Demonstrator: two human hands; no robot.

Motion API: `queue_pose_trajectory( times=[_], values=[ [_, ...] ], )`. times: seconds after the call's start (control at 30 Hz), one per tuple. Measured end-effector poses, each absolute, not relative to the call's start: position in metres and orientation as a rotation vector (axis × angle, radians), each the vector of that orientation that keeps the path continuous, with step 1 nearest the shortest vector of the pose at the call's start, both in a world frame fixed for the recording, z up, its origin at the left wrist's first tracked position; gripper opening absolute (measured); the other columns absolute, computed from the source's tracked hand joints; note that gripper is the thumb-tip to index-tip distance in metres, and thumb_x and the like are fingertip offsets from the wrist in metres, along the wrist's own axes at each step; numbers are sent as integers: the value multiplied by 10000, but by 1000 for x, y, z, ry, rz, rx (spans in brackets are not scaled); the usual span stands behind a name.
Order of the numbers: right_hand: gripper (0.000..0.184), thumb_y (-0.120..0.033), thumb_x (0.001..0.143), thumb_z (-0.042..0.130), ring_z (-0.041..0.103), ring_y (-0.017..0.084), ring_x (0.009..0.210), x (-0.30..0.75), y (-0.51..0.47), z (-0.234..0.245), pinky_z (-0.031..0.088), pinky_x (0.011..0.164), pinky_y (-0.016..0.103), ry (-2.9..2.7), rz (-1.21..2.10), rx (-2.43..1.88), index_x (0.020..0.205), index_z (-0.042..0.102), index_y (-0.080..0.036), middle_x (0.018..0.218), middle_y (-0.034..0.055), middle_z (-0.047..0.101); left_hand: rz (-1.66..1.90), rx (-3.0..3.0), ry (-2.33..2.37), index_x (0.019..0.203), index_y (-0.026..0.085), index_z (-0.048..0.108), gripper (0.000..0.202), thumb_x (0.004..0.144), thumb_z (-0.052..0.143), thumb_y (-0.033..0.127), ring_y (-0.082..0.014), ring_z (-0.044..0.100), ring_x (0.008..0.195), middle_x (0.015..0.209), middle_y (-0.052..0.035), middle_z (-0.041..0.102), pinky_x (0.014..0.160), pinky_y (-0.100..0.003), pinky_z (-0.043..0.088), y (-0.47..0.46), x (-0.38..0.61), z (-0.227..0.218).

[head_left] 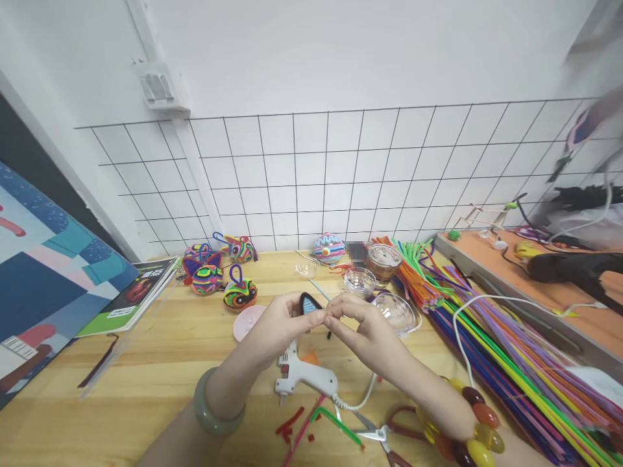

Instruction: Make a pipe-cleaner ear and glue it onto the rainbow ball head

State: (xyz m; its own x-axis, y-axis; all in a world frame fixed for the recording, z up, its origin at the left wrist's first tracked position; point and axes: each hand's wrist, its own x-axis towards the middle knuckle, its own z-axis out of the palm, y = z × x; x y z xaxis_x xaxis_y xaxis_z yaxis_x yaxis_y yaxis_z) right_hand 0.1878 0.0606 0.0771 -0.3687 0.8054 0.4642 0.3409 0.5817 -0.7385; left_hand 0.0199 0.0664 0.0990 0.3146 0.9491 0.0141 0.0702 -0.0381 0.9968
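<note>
Wooden table [160, 376], with long coloured pipe cleaners [496, 344] spread at right. Left hand [282, 324], gripping, and right hand [365, 327], fingertips pinched, their contents hidden, meet above the middle. White glue gun [309, 376], lying nearer the viewer; scissors [382, 433], nearer still. Black-edged blue craft piece [308, 305], between left thumb and fingers. Pale-blue strip [318, 289], reaching the right fingertips.

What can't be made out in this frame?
All in the head view:
Black-edged blue piece: lower part hidden by the left hand.
Right hand: exact pinch hidden by its own fingers.
Scissors: one handle cut by the bottom edge.
Dark item at back: blurred by pixelation.
Magazine: cover print too small.
</note>
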Motion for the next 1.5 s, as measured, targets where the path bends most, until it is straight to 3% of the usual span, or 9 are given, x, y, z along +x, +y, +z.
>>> queue_pose_trajectory(
  times=[0.2,0.43,1.27,1.5],
  values=[
    [166,-207,856,524,586,170,779,187,60,78,453,719,291,-1958,749,-926,723,622,-191,805,40,627,984,1348,1071,572,146,577,283,584,741,377,-89,403,499,517,38,494,475,-214,305,68,23,92],
    [158,-233,847,537,592,171,792,190,62,81,459,740,305,-1903,820,-925,760,662,-192,806,39,646,1078,1159,947,590,133,584,225,615,734,299,-95,456,548,558,17,539,553,-229,350,73,23,84],
    [182,-121,845,487,563,186,772,189,62,72,453,701,317,-2014,401,-1000,880,655,-180,833,69,587,1273,1089,946,596,150,560,212,665,707,286,-98,468,575,571,32,536,596,-235,375,72,35,69],
    [172,-122,848,489,568,170,740,188,62,71,463,658,287,-1961,419,-1016,850,653,-172,815,61,585,1338,1095,987,638,146,573,199,678,699,294,-100,472,605,605,25,551,611,-234,379,70,40,65]
  ],
)
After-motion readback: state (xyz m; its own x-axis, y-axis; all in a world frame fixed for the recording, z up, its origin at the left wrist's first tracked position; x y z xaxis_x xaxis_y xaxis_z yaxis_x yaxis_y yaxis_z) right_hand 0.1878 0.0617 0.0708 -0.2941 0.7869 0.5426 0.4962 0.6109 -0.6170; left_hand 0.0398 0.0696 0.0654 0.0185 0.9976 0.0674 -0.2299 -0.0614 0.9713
